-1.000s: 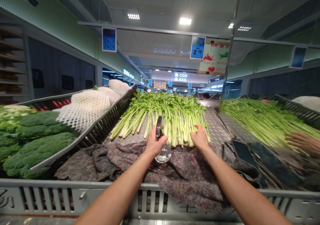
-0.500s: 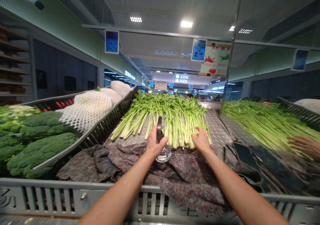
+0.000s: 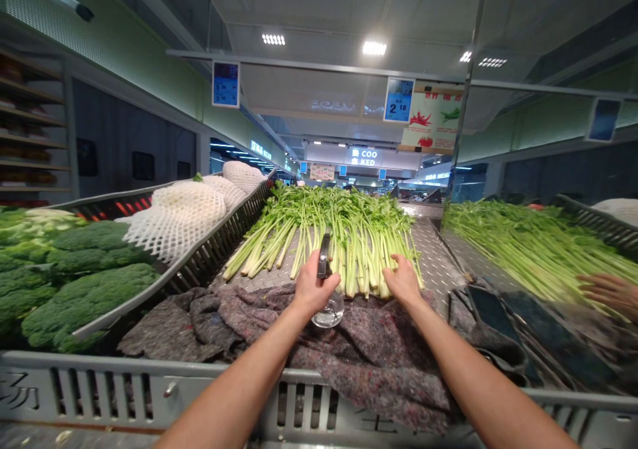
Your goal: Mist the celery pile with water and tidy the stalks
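My left hand [image 3: 315, 285] is closed around a clear spray bottle [image 3: 329, 313] with a dark trigger head [image 3: 324, 256] rising above my fingers. It is held upright in front of the cut ends of the celery [image 3: 353, 250], which lies in a wide layer, stalks toward me and leaves away. My right hand [image 3: 403, 280] is at the stalk ends on the right side, fingers loosely spread and partly hidden; whether they touch the stalks is hard to tell. Below both hands lies a crumpled grey-brown felt blanket [image 3: 369, 349].
Left stands a black slatted crate wall [image 3: 209, 243], with broccoli [image 3: 90, 303] and produce in white foam nets [image 3: 179, 210] behind it. A grey slotted rail [image 3: 224, 396] runs across the front. On the right, a mirror [image 3: 538, 243] reflects the celery and a hand.
The view shifts slightly, moving the scene a little right and down. My left hand and the spray bottle show a small shift right; my right hand stays at the stalk ends.
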The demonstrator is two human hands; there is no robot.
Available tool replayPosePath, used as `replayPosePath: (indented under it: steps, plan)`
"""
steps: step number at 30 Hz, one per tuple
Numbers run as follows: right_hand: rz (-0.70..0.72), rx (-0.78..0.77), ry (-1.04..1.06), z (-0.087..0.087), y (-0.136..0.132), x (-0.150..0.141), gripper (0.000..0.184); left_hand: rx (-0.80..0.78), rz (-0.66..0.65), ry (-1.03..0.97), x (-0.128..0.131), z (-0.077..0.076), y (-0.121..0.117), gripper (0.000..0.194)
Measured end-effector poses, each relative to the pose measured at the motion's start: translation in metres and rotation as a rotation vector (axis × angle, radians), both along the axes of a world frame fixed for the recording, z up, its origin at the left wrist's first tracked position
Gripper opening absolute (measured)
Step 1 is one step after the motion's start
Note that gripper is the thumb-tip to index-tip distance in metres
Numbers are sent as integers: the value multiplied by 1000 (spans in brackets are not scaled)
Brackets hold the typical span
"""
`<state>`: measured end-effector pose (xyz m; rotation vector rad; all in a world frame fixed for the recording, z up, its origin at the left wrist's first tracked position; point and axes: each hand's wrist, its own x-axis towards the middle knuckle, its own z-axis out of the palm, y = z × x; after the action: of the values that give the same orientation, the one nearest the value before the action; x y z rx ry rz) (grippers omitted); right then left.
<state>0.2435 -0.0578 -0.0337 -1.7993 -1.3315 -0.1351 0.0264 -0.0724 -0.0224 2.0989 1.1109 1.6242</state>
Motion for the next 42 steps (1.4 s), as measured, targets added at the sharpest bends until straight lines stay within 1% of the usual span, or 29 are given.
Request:
replayPosePath:
  steps: [2,7,12,15,18,22,25,29,33,38,42]
  plan:
    - [1,-8,0,1,-1,0,45,-20,-9,7,1,0,-1,28]
    - [-3,-10,-6,1,0,0,45,-22,-33,-20,-1,-3,2,36]
    - [4,-15,-5,0,0,1,44,-30,-25,-38,-2,-5,5,36]
    - [4,-19,-8,0,0,0,43,-10,12,-44,-3,-3,6,31]
    - [2,-13,-12,0,0,1,41,18,89,-27,-4,0,3,28]
    - [11,14,-24,-2,2,2,40,14,176,-14,-7,4,1,31]
    - [7,27,-33,-3,2,3,41,-14,220,-50,-8,4,2,35]
    - [7,7,-28,-2,2,3,41,-59,251,-121,-9,3,5,37]
    - [2,-12,-21,-1,1,2,41,-50,238,-108,-11,1,8,34]
    - [4,-20,-29,-1,2,2,40,-9,220,-67,-26,3,16,29]
    - [0,-13,-52,-2,4,3,38,6,210,61,-50,6,18,32]
